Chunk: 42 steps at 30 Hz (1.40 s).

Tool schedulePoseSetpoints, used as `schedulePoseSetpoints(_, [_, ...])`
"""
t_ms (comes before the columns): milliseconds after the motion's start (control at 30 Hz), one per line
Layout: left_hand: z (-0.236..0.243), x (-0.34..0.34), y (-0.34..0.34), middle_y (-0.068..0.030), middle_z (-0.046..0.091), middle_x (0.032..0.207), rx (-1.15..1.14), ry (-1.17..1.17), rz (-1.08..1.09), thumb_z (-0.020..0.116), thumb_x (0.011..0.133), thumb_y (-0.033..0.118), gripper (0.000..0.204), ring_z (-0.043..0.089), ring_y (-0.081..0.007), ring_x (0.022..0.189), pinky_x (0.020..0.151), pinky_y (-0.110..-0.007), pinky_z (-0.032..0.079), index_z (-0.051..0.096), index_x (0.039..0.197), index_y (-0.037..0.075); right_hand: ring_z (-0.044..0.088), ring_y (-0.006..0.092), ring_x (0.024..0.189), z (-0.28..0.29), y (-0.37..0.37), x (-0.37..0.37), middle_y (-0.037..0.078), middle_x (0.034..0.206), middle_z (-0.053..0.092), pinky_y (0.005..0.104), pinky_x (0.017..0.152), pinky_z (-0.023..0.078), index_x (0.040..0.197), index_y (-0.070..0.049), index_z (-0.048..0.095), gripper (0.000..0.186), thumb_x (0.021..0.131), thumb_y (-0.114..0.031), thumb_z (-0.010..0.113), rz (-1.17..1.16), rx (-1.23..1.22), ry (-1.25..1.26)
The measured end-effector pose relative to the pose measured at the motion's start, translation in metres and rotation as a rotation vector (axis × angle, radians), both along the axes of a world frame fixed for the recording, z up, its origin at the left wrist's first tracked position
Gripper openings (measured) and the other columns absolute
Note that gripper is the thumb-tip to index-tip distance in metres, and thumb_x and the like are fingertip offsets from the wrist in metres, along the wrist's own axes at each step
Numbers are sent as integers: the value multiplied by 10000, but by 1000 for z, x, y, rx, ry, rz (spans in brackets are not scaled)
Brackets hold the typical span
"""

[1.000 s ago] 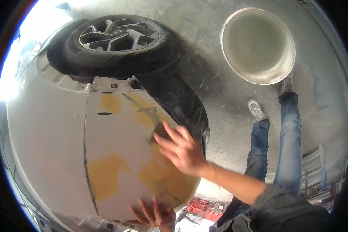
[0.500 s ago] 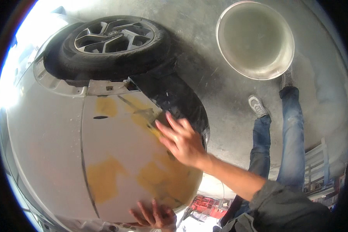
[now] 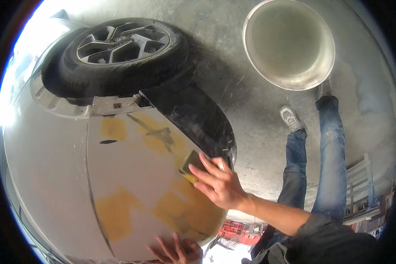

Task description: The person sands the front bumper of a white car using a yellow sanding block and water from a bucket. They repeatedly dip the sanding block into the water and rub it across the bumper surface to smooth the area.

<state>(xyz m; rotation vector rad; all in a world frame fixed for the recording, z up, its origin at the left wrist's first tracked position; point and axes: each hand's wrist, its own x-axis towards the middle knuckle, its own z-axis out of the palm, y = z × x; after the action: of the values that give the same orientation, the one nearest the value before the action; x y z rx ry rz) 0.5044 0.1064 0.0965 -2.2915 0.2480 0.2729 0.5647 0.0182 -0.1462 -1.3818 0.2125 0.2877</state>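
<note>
My right hand (image 3: 219,184) presses a small sanding block (image 3: 188,165), dark grey on top with a yellow edge, against a pale car body panel (image 3: 132,171). Its fingers lie along the block, close to the panel's border with a black plastic trim (image 3: 185,110). Yellow-brown filler patches (image 3: 115,210) mark the panel, some with grey smears. At the lower edge of the view, my left hand (image 3: 178,250) rests with spread fingers on the panel and holds nothing. The block's underside is hidden.
A car wheel (image 3: 123,46) stands beyond the panel at the upper left. On the concrete floor (image 3: 255,127) at the upper right sits a round metal basin (image 3: 288,44) of cloudy liquid. My legs (image 3: 330,149) and a pale slatted rack (image 3: 361,185) are on the right.
My right hand and the sanding block have moved down along the panel's edge, toward my left hand. The left hand stays on the panel. The view has shifted slightly.
</note>
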Motion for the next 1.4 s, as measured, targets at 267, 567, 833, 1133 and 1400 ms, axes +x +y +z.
schedulePoseSetpoints(267, [-11,8,-9,-224,633,1406,-136,-76,23,603,985,406,385,439,-530,1404,1185,-682,269,787,1210,154,595,369,1099,-10,1,4,239,1523,521,407,959,555,1388,-141,683,504,900,-227,774,41,-14,-53])
schedulePoseSetpoints(567, [-18,7,-10,-192,691,1325,-188,-130,-8,594,1001,404,403,525,-482,1358,1175,-685,287,782,1188,100,613,367,1078,-54,43,125,231,1422,601,407,847,594,1363,-148,674,421,970,-301,679,16,-25,-77])
schedulePoseSetpoints(833, [5,-46,60,-187,649,1402,-271,-10,-59,539,891,315,417,430,-559,1416,1162,-823,20,735,1226,162,610,382,1075,-33,28,74,248,1474,554,421,861,597,1388,-182,680,460,936,-258,728,-10,-62,-125])
schedulePoseSetpoints(1133, [-11,3,-5,-176,704,1304,-232,-53,-5,612,994,402,395,586,-426,1314,1180,-695,287,787,1161,89,620,364,1072,11,-16,-31,251,1546,500,399,889,584,1331,-146,728,491,849,-180,815,67,6,-1])
schedulePoseSetpoints(1400, [-13,7,-7,-232,644,1385,-212,-65,14,564,1008,468,429,516,-506,1356,1170,-708,288,792,1182,149,600,375,1034,-28,18,72,240,1457,577,410,904,555,1375,-156,683,455,934,-261,721,0,-49,-43])
